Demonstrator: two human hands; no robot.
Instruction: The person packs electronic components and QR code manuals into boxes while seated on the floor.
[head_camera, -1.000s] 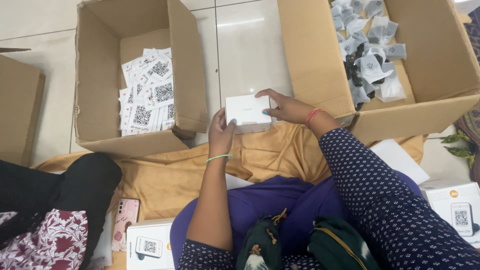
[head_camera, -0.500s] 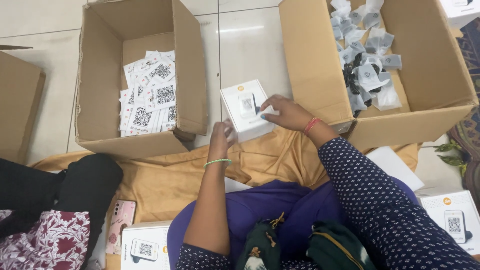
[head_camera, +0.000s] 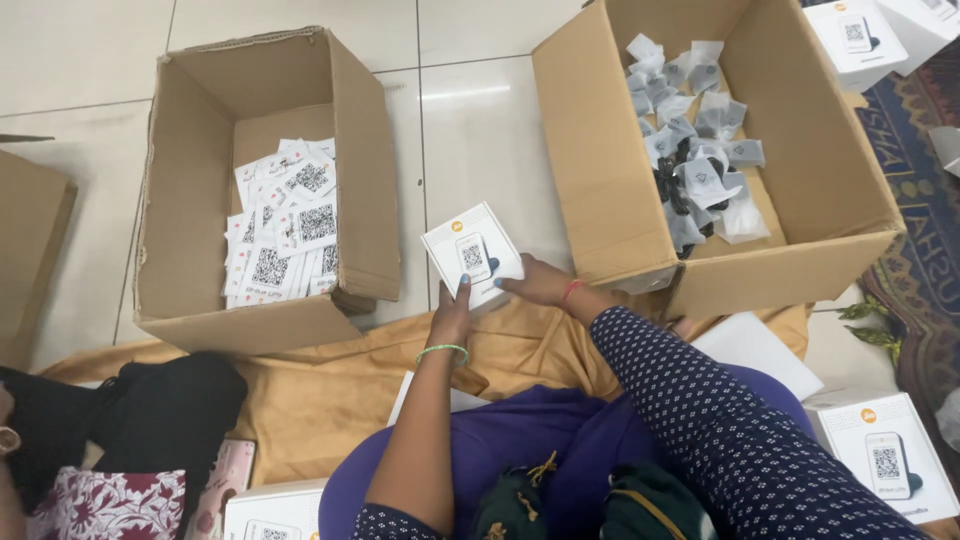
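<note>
Overhead, pale floor tiles (head_camera: 480, 130) and a tan cloth (head_camera: 330, 390) were noted; the white box (head_camera: 472, 256), pinched by the left hand (head_camera: 452, 318) and right hand (head_camera: 540, 285), was tilted, long axis toward eleven o'clock.

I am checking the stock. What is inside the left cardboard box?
The left box holds a loose pile of white cards printed with square black codes, lying against its right side. Bare cardboard shows beside them. What lies under the pile is covered.

Bare floor (head_camera: 480, 150) opens between the left carton (head_camera: 365, 170) and right carton (head_camera: 590, 170), whose walls flank it.
</note>
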